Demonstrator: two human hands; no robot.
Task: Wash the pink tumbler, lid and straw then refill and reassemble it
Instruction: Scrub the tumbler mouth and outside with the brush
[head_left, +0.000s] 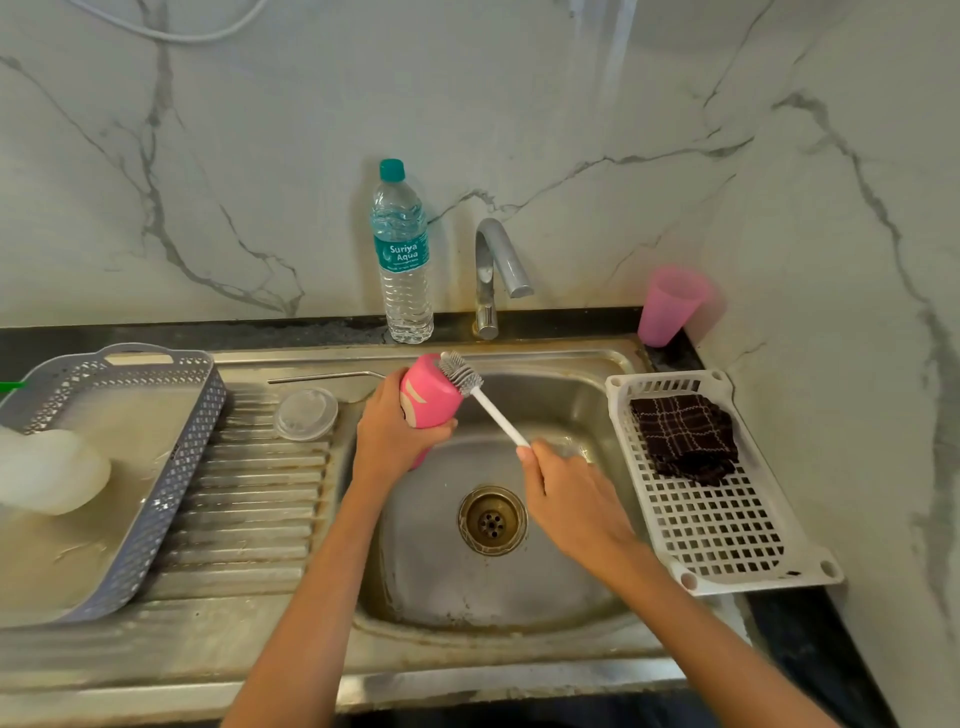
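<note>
**Left hand** (387, 431): fingers are wrapped closed around the body of the pink tumbler (428, 397), with the thumb seen at its near side. The tumbler is held tilted above the sink (519, 597), at the basin's rear left, with its far end raised.

**Right hand** (571, 493): fingers are curled tight round the lower end of the white handle of a brush (493, 410), with the thumb laid along the handle. The grey bristle head is pressed against the tumbler's raised end.

**Lid** (306, 414): clear and round, laid flat on the ribbed drainboard (249, 499), just left of the left hand.

**Straw** (322, 378): metal with a bent tip, laid along the back of the drainboard behind the lid.

**Other items:**
- A water bottle (402, 260) is stood upright beside the tap (493, 265).
- A pink cup (670, 306) is placed in the right rear corner.
- A white basket (727, 530) is set right of the basin, with a dark checked cloth (685, 436) in it.
- A grey basket (166, 467) is set on the left.
</note>
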